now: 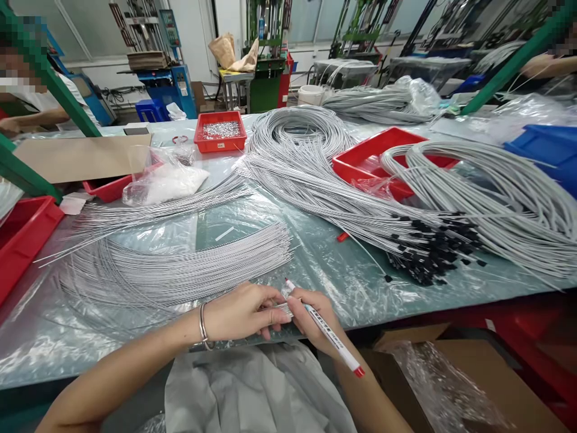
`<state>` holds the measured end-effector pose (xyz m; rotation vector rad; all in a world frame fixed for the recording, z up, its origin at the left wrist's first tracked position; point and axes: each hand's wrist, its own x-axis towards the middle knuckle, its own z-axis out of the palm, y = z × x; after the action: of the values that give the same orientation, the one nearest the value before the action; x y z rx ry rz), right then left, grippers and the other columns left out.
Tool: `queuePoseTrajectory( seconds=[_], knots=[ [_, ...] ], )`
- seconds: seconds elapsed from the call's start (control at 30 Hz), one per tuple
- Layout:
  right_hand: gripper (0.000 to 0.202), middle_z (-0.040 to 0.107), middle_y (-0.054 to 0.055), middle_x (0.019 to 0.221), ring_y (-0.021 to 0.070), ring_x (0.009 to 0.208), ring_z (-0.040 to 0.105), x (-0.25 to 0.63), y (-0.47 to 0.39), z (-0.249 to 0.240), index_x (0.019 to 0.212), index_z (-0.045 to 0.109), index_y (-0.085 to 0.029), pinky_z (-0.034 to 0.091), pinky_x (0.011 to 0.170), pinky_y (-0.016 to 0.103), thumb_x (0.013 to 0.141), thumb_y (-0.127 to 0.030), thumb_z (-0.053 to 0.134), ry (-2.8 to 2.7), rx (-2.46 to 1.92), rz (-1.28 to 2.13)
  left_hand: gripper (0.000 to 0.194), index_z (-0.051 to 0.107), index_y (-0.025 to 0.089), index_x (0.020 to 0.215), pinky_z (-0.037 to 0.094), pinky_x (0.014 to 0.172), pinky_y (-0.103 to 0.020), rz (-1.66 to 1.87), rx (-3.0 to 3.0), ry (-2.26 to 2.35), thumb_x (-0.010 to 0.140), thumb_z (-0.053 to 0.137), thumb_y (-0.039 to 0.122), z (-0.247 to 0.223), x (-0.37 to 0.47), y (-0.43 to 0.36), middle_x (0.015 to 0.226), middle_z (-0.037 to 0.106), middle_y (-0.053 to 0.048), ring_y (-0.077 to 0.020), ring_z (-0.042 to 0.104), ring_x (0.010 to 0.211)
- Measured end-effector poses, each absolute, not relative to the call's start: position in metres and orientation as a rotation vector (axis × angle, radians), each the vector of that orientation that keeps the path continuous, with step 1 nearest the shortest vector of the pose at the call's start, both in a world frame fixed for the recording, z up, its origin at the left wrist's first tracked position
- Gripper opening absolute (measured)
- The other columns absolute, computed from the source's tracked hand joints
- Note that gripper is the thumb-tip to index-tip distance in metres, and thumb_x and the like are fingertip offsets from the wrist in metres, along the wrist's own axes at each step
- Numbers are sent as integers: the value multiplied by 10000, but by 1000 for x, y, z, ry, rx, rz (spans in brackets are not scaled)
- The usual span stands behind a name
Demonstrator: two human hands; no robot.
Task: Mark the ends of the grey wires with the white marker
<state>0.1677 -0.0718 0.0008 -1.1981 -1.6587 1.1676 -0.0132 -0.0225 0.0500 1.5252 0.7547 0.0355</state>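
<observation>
In the head view, my right hand [315,316] grips a white marker pen [331,337] with a red end, its red tip pointing up and away from me. My left hand [247,313], with a silver bangle on the wrist, pinches the ends of a few thin grey wires [285,308] close to my right fingers. How many wires it holds is hidden by the fingers. Just beyond my left hand, a fanned bundle of cut grey wires [189,267] lies on the plastic-covered table [315,264].
Coiled wires with black ends [433,252] lie at the right, beside another cable coil [505,198]. Behind them are a red tray [383,144] and a red bin of small metal parts [220,147]. An open cardboard box [487,367] stands below the table edge. People work at both sides.
</observation>
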Motion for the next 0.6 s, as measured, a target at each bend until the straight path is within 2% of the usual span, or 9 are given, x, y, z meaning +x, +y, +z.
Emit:
queuePoseTrajectory(
  seconds=[0.2, 0.43, 0.6],
  knots=[
    [328, 373, -28, 448, 48, 404, 321, 169, -72, -1, 599, 431, -128, 241, 421, 191, 893, -275, 442, -1705, -1228, 1150, 357, 555, 117, 766, 396, 567, -141, 76, 1765, 797, 925, 384, 386, 52, -11, -26, 657, 607, -19, -96, 616, 627],
    [323, 364, -34, 437, 48, 404, 315, 169, -71, -4, 598, 416, -135, 255, 432, 186, 885, -278, 451, -1781, -1241, 1062, 297, 583, 109, 753, 418, 591, -133, 33, 1737, 777, 904, 433, 316, 53, -10, -23, 667, 635, -26, -92, 621, 647],
    [399, 398, -21, 390, 57, 350, 324, 170, -68, -1, 573, 394, -148, 258, 382, 189, 889, -387, 428, -1648, -1225, 1329, 320, 586, 106, 762, 426, 585, -140, 13, 1698, 754, 907, 429, 344, 55, -11, -19, 703, 643, -35, -97, 623, 662]
  ],
)
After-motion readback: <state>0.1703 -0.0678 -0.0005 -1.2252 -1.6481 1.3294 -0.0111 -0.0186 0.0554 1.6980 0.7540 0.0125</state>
